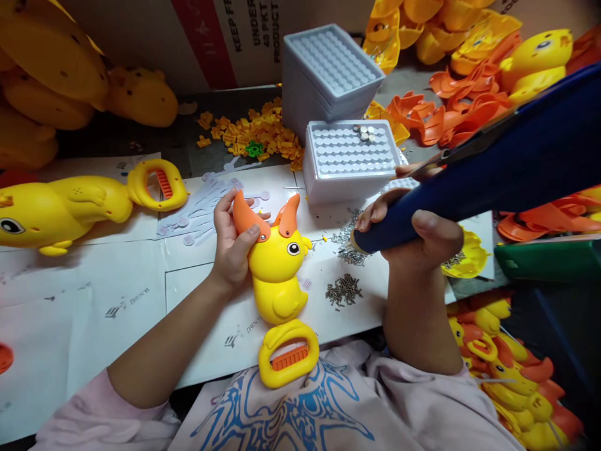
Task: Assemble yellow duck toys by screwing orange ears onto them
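Nearest was the wearer's patterned shirt, with the ring handle of a yellow toy duck over its front; an orange trigger sat inside the ring. Off to the right, below the table edge, more yellow and orange toys lay heaped. The duck's body stretched away from the wearer above the white-covered table, its orange beak halves spread apart at the far end. The left hand gripped the left half, thumb pressed on its face and the other fingers partly hidden behind it. To the right of the duck lay a pile of dark screws and, just beyond, a scatter of silver ones. The right hand had its fingers curled around a dark blue tool, whose narrow end was just above or on the silver screws; I could not tell whether it touched them. A second duck lay on its side at the left, near some pale strips. Farther back stood a front tray stack holding a few round silver pieces, then a taller stack, small yellow-orange parts beside it, and a printed cardboard box.
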Demonstrator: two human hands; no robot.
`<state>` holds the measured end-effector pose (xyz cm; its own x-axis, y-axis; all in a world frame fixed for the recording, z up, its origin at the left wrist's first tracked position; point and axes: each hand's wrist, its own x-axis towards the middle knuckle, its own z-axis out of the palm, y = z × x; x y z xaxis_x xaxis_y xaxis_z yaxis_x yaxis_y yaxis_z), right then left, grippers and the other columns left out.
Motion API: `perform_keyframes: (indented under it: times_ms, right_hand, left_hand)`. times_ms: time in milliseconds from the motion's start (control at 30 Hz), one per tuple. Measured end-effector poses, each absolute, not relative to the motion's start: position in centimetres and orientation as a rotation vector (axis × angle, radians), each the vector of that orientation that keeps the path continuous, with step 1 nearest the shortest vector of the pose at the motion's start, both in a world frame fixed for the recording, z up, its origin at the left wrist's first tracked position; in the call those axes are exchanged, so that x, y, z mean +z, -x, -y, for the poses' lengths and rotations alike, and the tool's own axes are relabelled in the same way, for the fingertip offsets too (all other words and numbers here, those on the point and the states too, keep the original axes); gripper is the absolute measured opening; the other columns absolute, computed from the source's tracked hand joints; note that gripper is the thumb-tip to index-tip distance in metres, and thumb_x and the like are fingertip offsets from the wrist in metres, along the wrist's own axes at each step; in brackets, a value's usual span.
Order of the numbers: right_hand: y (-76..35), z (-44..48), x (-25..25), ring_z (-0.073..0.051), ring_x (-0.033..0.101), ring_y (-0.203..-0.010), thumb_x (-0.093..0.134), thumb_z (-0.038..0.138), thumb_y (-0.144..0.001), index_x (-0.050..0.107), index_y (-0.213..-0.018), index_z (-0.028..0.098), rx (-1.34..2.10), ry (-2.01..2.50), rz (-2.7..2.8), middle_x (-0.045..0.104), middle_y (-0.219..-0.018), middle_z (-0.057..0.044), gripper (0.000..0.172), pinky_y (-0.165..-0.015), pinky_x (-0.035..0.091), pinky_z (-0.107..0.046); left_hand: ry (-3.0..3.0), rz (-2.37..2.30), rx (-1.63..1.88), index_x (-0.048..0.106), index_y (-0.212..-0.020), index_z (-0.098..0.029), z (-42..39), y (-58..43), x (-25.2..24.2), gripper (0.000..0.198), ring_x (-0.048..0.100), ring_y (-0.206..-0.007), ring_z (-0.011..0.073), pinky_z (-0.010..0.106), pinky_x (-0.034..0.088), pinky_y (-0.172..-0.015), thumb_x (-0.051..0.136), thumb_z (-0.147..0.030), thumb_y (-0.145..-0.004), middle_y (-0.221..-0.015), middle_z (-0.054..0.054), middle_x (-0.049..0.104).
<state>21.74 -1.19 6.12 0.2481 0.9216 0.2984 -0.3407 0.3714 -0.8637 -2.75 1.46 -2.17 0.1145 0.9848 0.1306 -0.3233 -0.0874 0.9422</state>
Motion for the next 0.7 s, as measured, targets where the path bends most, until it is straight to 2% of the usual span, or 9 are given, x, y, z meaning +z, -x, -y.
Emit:
perform_keyframes:
  times_ms: [300, 433, 533, 600, 700]
  right_hand:
    - [-21.8, 0.9, 5.8, -0.02, 0.061, -0.045, 0.079, 0.042, -0.066, 0.068, -0.1, 0.025, 1.017, 0.812, 0.937, 0.066, -0.059, 0.002, 0.039, -0.041, 0.05, -0.033]
    - [-22.0, 0.7, 5.3, -0.02, 0.062, -0.047, 0.074, 0.04, -0.072, 0.067, -0.101, 0.028, 0.981, 0.687, 0.972, 0.069, -0.063, 0.001, 0.032, -0.041, 0.049, -0.032]
    - [-22.4, 0.6, 5.2, -0.019, 0.063, -0.048, 0.072, 0.042, -0.073, 0.069, -0.108, 0.028, 0.985, 0.593, 0.993, 0.07, -0.065, 0.001, 0.038, -0.042, 0.05, -0.032]
    - [-22.7, 0.6, 5.7, -0.019, 0.064, -0.049, 0.073, 0.041, -0.071, 0.07, -0.104, 0.028, 1.006, 0.587, 0.988, 0.07, -0.065, 0.001, 0.036, -0.044, 0.052, -0.033]
    - [-22.4, 1.1, 7.8, -0.019, 0.063, -0.049, 0.078, 0.045, -0.068, 0.069, -0.087, 0.026, 1.021, 0.617, 0.959, 0.067, -0.062, 0.001, 0.028, -0.045, 0.053, -0.033]
  left_hand:
    - [-1.145, -0.846, 1.286, 0.046, -0.136, -0.042, -1.4, 3.1, -2.4, 0.063, 0.067, -0.105, 0.0226, 0.041, 0.064, -0.09, 0.076, -0.041, -0.081, -0.133, 0.004, 0.051]
    - [-1.134, -0.847, 1.283, 0.045, -0.136, -0.041, -1.4, 2.9, -2.2, 0.063, 0.067, -0.106, 0.0236, 0.042, 0.064, -0.089, 0.075, -0.041, -0.081, -0.133, 0.005, 0.051]
    - [-1.133, -0.835, 1.284, 0.045, -0.136, -0.041, -1.4, 2.8, -2.2, 0.063, 0.067, -0.106, 0.0236, 0.041, 0.064, -0.089, 0.075, -0.042, -0.081, -0.133, 0.005, 0.05]
    - [-1.121, -0.828, 1.282, 0.044, -0.135, -0.042, -1.4, 2.8, -2.3, 0.064, 0.067, -0.105, 0.0225, 0.04, 0.064, -0.089, 0.076, -0.042, -0.08, -0.133, 0.004, 0.05]
    - [-1.116, -0.821, 1.259, 0.043, -0.136, -0.043, -1.4, 2.7, -2.5, 0.066, 0.066, -0.106, 0.0222, 0.04, 0.063, -0.091, 0.077, -0.042, -0.08, -0.134, 0.004, 0.049]
